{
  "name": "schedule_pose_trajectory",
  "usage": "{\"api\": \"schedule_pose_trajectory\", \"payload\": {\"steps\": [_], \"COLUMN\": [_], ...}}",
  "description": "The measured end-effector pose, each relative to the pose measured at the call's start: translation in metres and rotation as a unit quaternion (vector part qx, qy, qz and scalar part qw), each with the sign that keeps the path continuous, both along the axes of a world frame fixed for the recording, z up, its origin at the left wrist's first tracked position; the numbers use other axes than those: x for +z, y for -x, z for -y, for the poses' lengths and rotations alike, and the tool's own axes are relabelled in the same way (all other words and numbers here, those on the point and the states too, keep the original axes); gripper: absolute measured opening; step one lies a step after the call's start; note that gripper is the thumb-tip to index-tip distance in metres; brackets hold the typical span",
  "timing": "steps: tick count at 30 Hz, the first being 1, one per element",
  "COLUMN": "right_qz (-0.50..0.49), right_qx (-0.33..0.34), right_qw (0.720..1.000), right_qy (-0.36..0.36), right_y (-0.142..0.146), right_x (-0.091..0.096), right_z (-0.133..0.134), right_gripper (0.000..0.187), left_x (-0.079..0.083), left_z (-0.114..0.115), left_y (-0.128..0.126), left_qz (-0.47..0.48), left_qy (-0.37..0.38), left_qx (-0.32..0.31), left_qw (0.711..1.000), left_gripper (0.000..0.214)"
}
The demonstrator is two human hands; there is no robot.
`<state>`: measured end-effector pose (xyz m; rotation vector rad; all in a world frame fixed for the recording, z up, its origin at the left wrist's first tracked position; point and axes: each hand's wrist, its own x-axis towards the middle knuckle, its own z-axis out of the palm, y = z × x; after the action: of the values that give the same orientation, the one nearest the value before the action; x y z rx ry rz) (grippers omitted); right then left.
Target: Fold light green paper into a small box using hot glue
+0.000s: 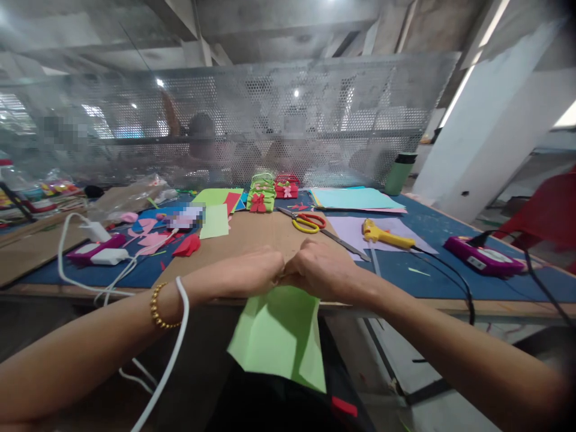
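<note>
A light green sheet of paper [281, 336] with a few crease lines hangs down in front of the table edge. My left hand [258, 270] and my right hand [319, 270] are closed on its top edge, knuckles nearly touching. The fingertips are hidden behind the hands. Just beyond them on the cardboard [252, 231] lie scissors [308, 223] with red and yellow handles. To the right is a metal ruler or blade-like strip [346, 245].
A yellow glue gun [387, 234] rests on lilac paper, its cord trailing to a purple power strip [483, 255]. Small green paper bags [261, 195] and a red one [287, 189] stand at the back. Left are paper scraps, white cables [67, 252] and another purple power strip [96, 249].
</note>
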<state>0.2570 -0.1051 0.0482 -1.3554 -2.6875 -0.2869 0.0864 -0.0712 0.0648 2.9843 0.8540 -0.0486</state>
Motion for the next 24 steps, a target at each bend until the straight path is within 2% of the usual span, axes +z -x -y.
{"api": "schedule_pose_trajectory", "payload": {"steps": [4, 9, 15, 17, 18, 19, 21, 23, 24], "right_qz": [-0.007, -0.025, -0.108, -0.158, -0.185, -0.212, -0.269, -0.324, -0.35], "right_qx": [-0.015, -0.035, -0.079, -0.098, -0.105, -0.11, -0.118, -0.125, -0.128], "right_qw": [1.0, 0.999, 0.99, 0.981, 0.975, 0.968, 0.951, 0.932, 0.921], "right_qy": [-0.013, 0.011, 0.037, 0.052, 0.063, 0.074, 0.093, 0.106, 0.11], "right_y": [0.001, 0.009, 0.002, -0.006, -0.011, -0.016, -0.025, -0.03, -0.03], "right_x": [0.001, 0.008, -0.002, -0.006, -0.007, -0.008, -0.01, -0.013, -0.015], "right_z": [0.002, 0.006, -0.004, -0.01, -0.013, -0.016, -0.019, -0.02, -0.02], "right_gripper": [0.024, 0.02, 0.024, 0.029, 0.031, 0.034, 0.041, 0.046, 0.047], "left_x": [-0.004, -0.007, 0.01, 0.015, 0.015, 0.012, 0.002, -0.015, -0.025], "left_z": [-0.004, -0.01, -0.026, -0.032, -0.033, -0.034, -0.031, -0.022, -0.015], "left_y": [0.002, 0.004, 0.012, 0.023, 0.03, 0.037, 0.051, 0.059, 0.06], "left_qz": [0.01, 0.032, 0.062, 0.152, 0.232, 0.331, 0.475, 0.552, 0.575], "left_qy": [-0.004, 0.025, 0.118, 0.164, 0.205, 0.257, 0.36, 0.407, 0.443], "left_qx": [-0.011, -0.018, -0.022, -0.006, 0.014, 0.049, 0.113, 0.176, 0.184], "left_qw": [1.0, 0.999, 0.991, 0.975, 0.951, 0.907, 0.795, 0.706, 0.662], "left_gripper": [0.023, 0.024, 0.019, 0.031, 0.039, 0.046, 0.052, 0.049, 0.048]}}
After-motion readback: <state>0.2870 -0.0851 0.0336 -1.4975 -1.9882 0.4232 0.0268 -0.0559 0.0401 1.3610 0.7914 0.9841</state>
